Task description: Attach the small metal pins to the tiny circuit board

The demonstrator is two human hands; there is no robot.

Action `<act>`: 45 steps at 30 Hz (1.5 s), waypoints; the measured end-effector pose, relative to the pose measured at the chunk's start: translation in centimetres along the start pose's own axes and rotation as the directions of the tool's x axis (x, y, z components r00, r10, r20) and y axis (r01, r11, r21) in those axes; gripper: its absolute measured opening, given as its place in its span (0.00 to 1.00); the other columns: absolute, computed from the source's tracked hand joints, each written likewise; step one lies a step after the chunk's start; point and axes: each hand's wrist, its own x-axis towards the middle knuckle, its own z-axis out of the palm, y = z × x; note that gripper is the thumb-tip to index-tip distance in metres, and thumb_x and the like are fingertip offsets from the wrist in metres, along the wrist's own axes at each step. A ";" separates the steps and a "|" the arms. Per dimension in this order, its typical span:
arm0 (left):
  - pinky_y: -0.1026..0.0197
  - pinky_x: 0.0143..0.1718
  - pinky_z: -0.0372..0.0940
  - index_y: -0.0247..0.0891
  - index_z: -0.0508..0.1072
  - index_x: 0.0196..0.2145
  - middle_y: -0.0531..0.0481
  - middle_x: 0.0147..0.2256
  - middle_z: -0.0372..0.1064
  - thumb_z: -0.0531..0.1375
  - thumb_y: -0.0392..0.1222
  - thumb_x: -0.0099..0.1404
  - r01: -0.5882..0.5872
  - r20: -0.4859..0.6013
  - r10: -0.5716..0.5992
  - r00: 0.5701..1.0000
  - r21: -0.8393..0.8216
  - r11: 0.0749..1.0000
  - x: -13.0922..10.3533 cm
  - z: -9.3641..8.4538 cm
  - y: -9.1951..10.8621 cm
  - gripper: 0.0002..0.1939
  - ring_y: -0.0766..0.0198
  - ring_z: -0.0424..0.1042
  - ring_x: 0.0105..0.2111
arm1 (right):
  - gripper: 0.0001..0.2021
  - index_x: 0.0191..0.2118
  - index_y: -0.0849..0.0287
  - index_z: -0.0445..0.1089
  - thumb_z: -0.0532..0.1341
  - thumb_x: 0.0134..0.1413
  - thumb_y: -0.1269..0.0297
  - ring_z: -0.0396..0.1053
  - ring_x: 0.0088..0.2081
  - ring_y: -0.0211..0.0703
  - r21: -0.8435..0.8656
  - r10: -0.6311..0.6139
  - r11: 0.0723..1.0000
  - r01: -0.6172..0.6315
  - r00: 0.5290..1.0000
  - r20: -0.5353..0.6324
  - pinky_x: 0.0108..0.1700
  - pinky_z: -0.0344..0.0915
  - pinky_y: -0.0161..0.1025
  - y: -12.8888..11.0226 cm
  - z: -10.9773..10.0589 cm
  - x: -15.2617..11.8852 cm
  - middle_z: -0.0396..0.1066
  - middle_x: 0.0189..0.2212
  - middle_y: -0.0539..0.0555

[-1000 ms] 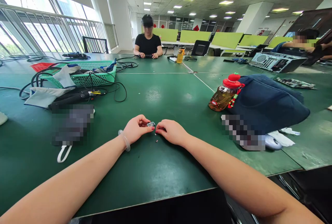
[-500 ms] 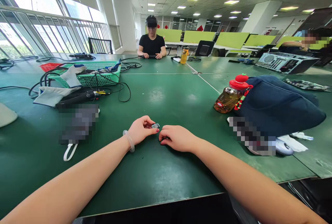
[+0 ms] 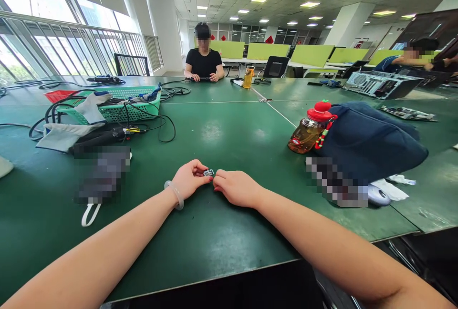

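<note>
My left hand (image 3: 188,179), with a pale bangle (image 3: 176,195) at its wrist, pinches a small dark circuit board (image 3: 208,172) with white markings between thumb and fingers. Just right of the board, my right hand (image 3: 236,188) is closed, thumb pressed to its curled fingers. Whatever those fingers may hold is hidden. The two hands' fingertips almost meet, low over the green table (image 3: 200,247).
On the left, a green basket (image 3: 143,108) holds cables and gloves, with a blurred dark item (image 3: 105,173) nearer me. A red-lidded bottle (image 3: 304,133) stands beside a navy bag (image 3: 372,142) on the right. Another person (image 3: 203,61) sits across the table.
My right hand has closed its thumb and fingers together, and its fingertips are nearer the circuit board. The left hand keeps its pinch. The whole view has shifted slightly.
</note>
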 end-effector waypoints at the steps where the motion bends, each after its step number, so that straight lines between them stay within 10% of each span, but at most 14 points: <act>1: 0.59 0.35 0.65 0.36 0.63 0.28 0.53 0.27 0.70 0.66 0.38 0.43 -0.008 0.008 0.008 1.000 0.026 1.000 -0.1 0.0 0.1 0.16 0.67 0.69 0.27 | 0.09 0.35 0.60 0.64 0.49 0.60 0.64 0.63 0.29 0.35 0.007 0.029 1.000 -0.029 0.999 -0.037 0.29 0.55 0.33 0.1 -0.1 -0.1 0.65 0.33 0.52; 9: 0.61 0.32 0.64 0.38 0.65 0.26 0.55 0.25 0.69 0.65 0.45 0.46 -0.201 0.077 0.186 0.980 0.341 0.918 -1.5 0.4 1.3 0.14 0.65 0.67 0.27 | 0.08 0.35 0.60 0.64 0.49 0.59 0.67 0.61 0.28 0.34 0.112 0.131 0.988 -0.106 0.961 -0.244 0.30 0.55 0.32 0.2 0.0 -0.1 0.64 0.34 0.52; 17: 0.60 0.34 0.64 0.37 0.64 0.25 0.53 0.26 0.69 0.66 0.47 0.45 -0.240 0.115 0.214 0.970 0.316 0.918 -1.8 0.6 1.3 0.16 0.64 0.68 0.29 | 0.14 0.33 0.60 0.67 0.46 0.61 0.63 0.61 0.29 0.35 -0.061 -0.022 0.998 0.006 0.962 -0.274 0.28 0.52 0.33 0.1 0.0 -0.2 0.66 0.30 0.52; 22: 0.60 0.34 0.64 0.37 0.64 0.26 0.53 0.26 0.68 0.66 0.49 0.44 -0.237 0.105 0.215 0.971 0.293 0.926 -1.6 0.4 1.0 0.17 0.64 0.67 0.29 | 0.09 0.34 0.59 0.66 0.51 0.58 0.63 0.61 0.30 0.33 0.188 0.092 0.981 -0.042 0.959 -0.269 0.31 0.55 0.31 0.1 -0.5 -0.1 0.66 0.32 0.51; 27: 0.59 0.34 0.63 0.37 0.65 0.26 0.51 0.27 0.69 0.67 0.47 0.43 -0.194 0.070 0.182 0.981 0.265 0.945 -1.4 0.2 1.1 0.17 0.64 0.67 0.28 | 0.06 0.31 0.59 0.65 0.54 0.54 0.65 0.58 0.26 0.32 0.513 0.322 0.823 -0.242 0.944 -0.072 0.29 0.55 0.30 2.0 -1.2 -0.2 0.63 0.24 0.47; 32: 0.62 0.31 0.62 0.36 0.62 0.25 0.51 0.27 0.70 0.67 0.44 0.44 -0.054 0.079 0.060 0.995 -0.073 0.996 -1.1 0.1 1.1 0.17 0.67 0.68 0.27 | 0.11 0.32 0.59 0.68 0.63 0.44 0.59 0.57 0.24 0.31 0.604 0.153 0.732 -0.315 0.940 0.305 0.26 0.54 0.30 3.7 -2.4 -1.3 0.60 0.22 0.44; 39: 0.64 0.30 0.62 0.36 0.62 0.26 0.55 0.26 0.69 0.68 0.40 0.43 -0.054 0.116 0.070 0.991 -0.139 0.989 -1.0 0.2 0.9 0.18 0.70 0.66 0.26 | 0.13 0.44 0.55 0.67 0.59 0.50 0.66 0.55 0.24 0.30 0.585 0.174 0.803 -0.116 0.984 -0.044 0.29 0.55 0.30 1.2 -2.9 -1.0 0.59 0.23 0.44; 45: 0.65 0.28 0.60 0.36 0.61 0.25 0.56 0.24 0.66 0.68 0.40 0.42 -0.090 0.104 0.098 0.990 -0.083 0.993 -1.1 0.2 1.0 0.18 0.71 0.64 0.24 | 0.16 0.49 0.53 0.65 0.58 0.52 0.66 0.58 0.27 0.33 0.464 0.111 0.883 -0.068 0.992 -0.066 0.32 0.56 0.31 0.5 -2.3 -0.9 0.63 0.26 0.47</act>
